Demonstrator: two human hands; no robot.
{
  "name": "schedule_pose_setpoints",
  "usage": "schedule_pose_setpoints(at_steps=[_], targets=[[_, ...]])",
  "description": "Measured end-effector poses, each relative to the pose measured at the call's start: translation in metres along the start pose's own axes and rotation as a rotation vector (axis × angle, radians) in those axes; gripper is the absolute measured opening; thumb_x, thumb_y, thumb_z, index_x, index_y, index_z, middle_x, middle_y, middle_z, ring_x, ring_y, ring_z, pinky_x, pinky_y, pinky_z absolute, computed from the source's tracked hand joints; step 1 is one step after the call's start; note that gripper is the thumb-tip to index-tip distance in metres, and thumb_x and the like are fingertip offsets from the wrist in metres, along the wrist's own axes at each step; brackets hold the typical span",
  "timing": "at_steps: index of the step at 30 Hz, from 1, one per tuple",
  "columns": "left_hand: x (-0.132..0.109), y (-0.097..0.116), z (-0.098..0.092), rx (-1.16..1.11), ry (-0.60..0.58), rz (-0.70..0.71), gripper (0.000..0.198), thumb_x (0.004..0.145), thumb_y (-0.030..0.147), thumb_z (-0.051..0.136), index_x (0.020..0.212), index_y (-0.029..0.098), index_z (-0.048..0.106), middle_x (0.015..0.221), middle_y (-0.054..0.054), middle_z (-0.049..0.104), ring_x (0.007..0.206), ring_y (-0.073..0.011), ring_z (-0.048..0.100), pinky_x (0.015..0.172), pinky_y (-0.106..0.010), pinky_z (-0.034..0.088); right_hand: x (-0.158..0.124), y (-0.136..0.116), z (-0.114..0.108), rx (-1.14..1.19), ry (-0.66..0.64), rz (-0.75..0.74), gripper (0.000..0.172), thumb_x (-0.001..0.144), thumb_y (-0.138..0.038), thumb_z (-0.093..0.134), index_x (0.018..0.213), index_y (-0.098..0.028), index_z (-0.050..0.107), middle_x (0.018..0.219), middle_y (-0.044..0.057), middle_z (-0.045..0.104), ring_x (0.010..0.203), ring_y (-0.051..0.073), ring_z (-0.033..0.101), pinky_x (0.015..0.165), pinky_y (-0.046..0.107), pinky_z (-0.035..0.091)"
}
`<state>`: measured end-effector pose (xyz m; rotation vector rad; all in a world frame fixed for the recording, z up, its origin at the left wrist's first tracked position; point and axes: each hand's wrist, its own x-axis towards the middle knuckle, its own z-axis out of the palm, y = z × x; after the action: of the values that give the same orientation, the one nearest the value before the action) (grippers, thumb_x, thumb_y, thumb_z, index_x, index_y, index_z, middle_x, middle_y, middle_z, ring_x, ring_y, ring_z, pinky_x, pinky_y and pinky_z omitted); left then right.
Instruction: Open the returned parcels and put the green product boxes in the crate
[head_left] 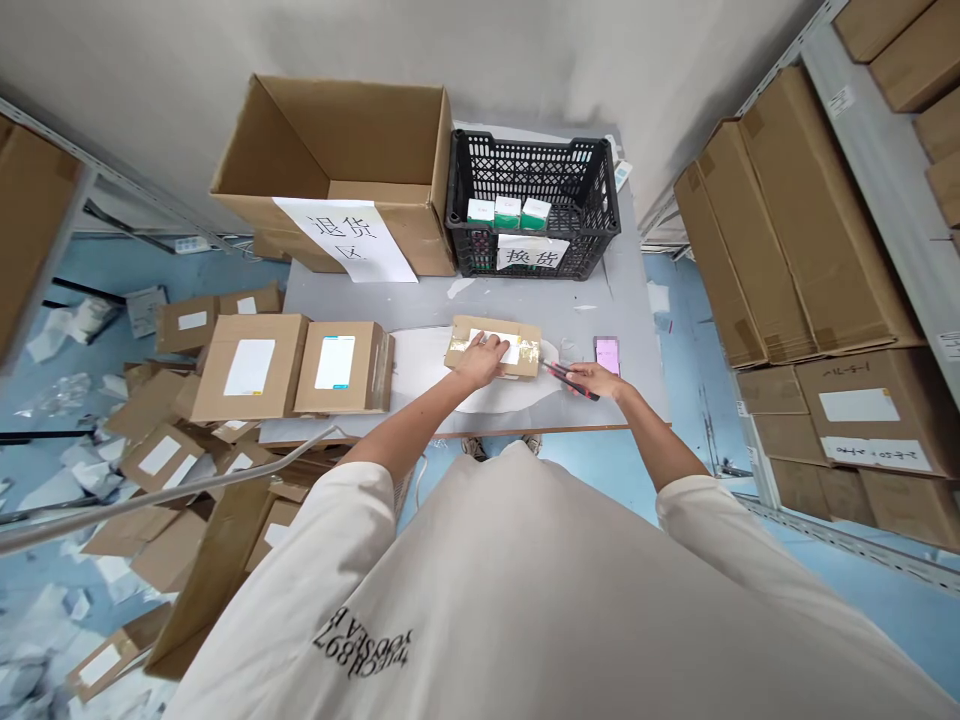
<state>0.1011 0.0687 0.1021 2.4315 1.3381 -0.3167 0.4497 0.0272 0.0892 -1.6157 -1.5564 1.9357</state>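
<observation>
A small cardboard box (529,345) with clear tape and a white label lies on the table in front of me. My left hand (484,360) rests on top of it, fingers bent over the label and holding it down. In my right hand (595,380) is a slim black-and-red utility knife (559,372), its tip at the box's right end. Whether the blade touches the cardboard I cannot tell. Beneath the box is a white sheet (420,370). A phone (607,354) with a pink screen lies just beyond my right hand.
Two labelled cartons (247,365) stand on the table's left. At the back are a large open carton (390,225) and a black plastic crate (592,235) with several green-and-white boxes (507,212). Discarded cartons (161,450) litter the floor at left; shelves of cartons (817,230) line the right.
</observation>
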Motion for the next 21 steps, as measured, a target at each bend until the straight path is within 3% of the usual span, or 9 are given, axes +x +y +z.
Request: schedule_pose_setpoints(at_steps=[6, 11, 14, 17, 21], targets=[[0.004, -0.002, -0.003, -0.033, -0.019, -0.02, 0.071, 0.104, 0.036, 0.077, 0.17, 0.029, 0.052, 0.165, -0.016, 0.062, 0.148, -0.0358, 0.065, 0.139, -0.052, 0.034, -0.006, 0.01, 0.015, 0.021, 0.044, -0.015, 0.057, 0.085, -0.077, 0.088, 0.099, -0.023, 0.076, 0.08, 0.001, 0.078, 0.075, 0.019, 0.072, 0.062, 0.027, 0.049], [0.004, -0.004, -0.005, -0.099, -0.012, -0.036, 0.098, 0.101, 0.042, 0.078, 0.185, 0.025, 0.031, 0.17, -0.019, 0.057, 0.148, -0.0406, 0.065, 0.129, -0.048, 0.046, -0.013, 0.014, 0.006, 0.089, 0.188, 0.052, 0.062, 0.086, -0.08, 0.088, 0.104, -0.023, 0.07, 0.092, 0.005, 0.084, 0.074, 0.02, 0.076, 0.061, 0.027, 0.052], [0.007, -0.005, -0.008, -0.15, 0.072, -0.068, 0.079, 0.109, 0.042, 0.066, 0.181, 0.024, 0.04, 0.175, -0.02, 0.053, 0.149, -0.0407, 0.064, 0.127, -0.049, 0.049, -0.017, 0.009, -0.002, 0.057, 0.318, 0.036, 0.066, 0.088, -0.085, 0.082, 0.111, -0.025, 0.066, 0.099, 0.006, 0.085, 0.069, 0.018, 0.074, 0.056, 0.026, 0.049], [0.013, -0.006, -0.012, -0.161, 0.138, -0.121, 0.056, 0.113, 0.029, 0.053, 0.169, 0.022, 0.056, 0.171, -0.019, 0.056, 0.15, -0.0388, 0.062, 0.126, -0.051, 0.049, -0.018, 0.003, -0.002, -0.004, 0.396, -0.021, 0.068, 0.092, -0.09, 0.071, 0.114, -0.026, 0.064, 0.094, 0.004, 0.083, 0.065, 0.017, 0.069, 0.059, 0.027, 0.05], [0.024, -0.009, -0.013, -0.16, 0.152, -0.147, 0.052, 0.111, 0.022, 0.054, 0.162, 0.024, 0.06, 0.167, -0.018, 0.06, 0.156, -0.039, 0.056, 0.128, -0.056, 0.048, -0.018, -0.006, 0.007, -0.106, 0.429, -0.085, 0.059, 0.104, -0.084, 0.055, 0.116, -0.027, 0.066, 0.094, 0.003, 0.081, 0.074, 0.019, 0.069, 0.072, 0.031, 0.056]])
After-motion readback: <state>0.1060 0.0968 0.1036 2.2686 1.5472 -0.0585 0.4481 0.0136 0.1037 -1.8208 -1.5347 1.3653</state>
